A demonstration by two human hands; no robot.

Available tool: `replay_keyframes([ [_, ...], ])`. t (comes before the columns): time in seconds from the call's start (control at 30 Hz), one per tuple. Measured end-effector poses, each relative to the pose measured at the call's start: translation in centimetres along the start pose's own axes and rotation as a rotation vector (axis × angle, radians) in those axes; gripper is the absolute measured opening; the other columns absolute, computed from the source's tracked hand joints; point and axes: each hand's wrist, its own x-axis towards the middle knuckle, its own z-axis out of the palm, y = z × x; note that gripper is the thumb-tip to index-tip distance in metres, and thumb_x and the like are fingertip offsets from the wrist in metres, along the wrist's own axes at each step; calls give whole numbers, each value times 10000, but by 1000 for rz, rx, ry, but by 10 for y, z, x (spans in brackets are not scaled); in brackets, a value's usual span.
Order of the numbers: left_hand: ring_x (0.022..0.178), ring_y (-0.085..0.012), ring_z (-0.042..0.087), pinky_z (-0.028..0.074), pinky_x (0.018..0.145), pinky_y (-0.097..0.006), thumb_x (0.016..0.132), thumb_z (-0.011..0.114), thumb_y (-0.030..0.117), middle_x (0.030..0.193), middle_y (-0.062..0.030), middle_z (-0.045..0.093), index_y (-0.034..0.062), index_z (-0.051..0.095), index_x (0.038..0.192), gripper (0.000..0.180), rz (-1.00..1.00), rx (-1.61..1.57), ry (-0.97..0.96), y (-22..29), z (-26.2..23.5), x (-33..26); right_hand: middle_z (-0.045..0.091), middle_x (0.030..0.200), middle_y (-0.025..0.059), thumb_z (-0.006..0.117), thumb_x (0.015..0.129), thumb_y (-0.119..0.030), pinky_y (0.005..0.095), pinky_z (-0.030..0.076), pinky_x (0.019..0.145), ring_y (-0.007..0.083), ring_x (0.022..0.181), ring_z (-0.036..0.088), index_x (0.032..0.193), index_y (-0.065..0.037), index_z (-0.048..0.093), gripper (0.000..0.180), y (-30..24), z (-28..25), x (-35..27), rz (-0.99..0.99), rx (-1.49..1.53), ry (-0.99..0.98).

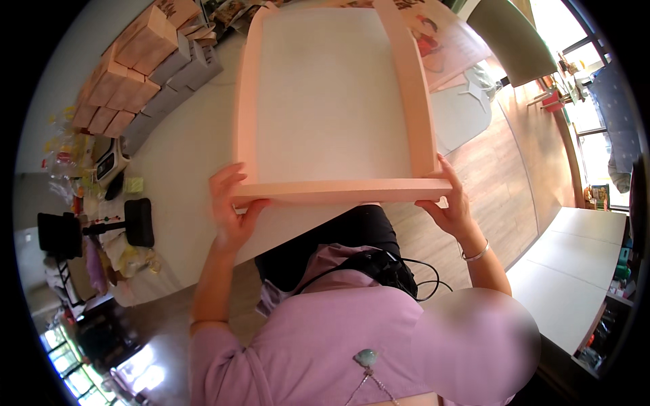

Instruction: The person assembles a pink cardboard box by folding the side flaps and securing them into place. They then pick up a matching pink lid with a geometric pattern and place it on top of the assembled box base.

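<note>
In front of me stands a large pink cardboard box [338,191], with a white inside and its side walls raised. It reaches from the near edge of the table to the top of the view. My left hand [231,211] is closed on the near left corner, thumb below the front wall and fingers over the side. At the near right corner, my right hand [450,206] pinches the end of the front wall between thumb and fingers. A bracelet [476,251] circles my right wrist.
The white table [176,196] lies below the box. Pink boxes [132,71] and grey boxes [179,64] are stacked at the far left, near a black stand [139,222]. A printed pink sheet [453,44] lies far right. White cabinets [565,271] stand at the right.
</note>
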Motion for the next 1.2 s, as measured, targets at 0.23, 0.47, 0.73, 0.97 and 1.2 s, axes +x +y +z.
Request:
replay_keyframes([
  [0.23, 880, -217, 615, 498, 832, -348, 1009, 620, 172, 963, -100, 672, 29, 621, 1276, 303, -68, 80, -44, 0, -4, 4, 546, 1424, 237, 738, 934, -159, 386, 557, 910, 314, 1197, 623, 1510, 5, 335, 722, 18, 14, -10, -53, -67, 124],
  [0.47, 897, -222, 590, 490, 847, -349, 984, 644, 123, 897, -75, 691, 53, 671, 1251, 278, -281, 65, 44, 17, 8, 17, 599, 1354, 187, 576, 1018, -88, 275, 551, 794, 174, 1093, 646, 1492, 11, 378, 523, -5, 39, 3, 101, 178, 346],
  [0.73, 842, -111, 559, 463, 729, -241, 984, 661, 102, 854, -27, 674, 55, 689, 1193, 216, -410, -123, 80, 7, 9, 9, 662, 1126, 85, 537, 1037, -55, 235, 498, 837, 115, 990, 633, 1388, 11, 489, 361, -23, 31, 10, 283, 416, 303],
  [0.97, 705, -35, 497, 424, 652, -196, 994, 651, 76, 943, -8, 636, 23, 643, 1169, 183, -444, -345, 124, 4, 8, 6, 681, 1061, 65, 588, 1037, -124, 242, 475, 889, 103, 968, 628, 1259, 1, 547, 258, -16, 38, 9, 305, 514, 349],
  [1.2, 845, -65, 606, 469, 832, -212, 941, 735, 147, 827, 9, 657, 19, 597, 1263, 372, -322, -390, 229, 12, 12, 20, 708, 998, 75, 703, 951, -125, 327, 478, 945, 178, 1086, 619, 1216, 13, 602, 315, -24, 25, 19, 267, 594, 185],
])
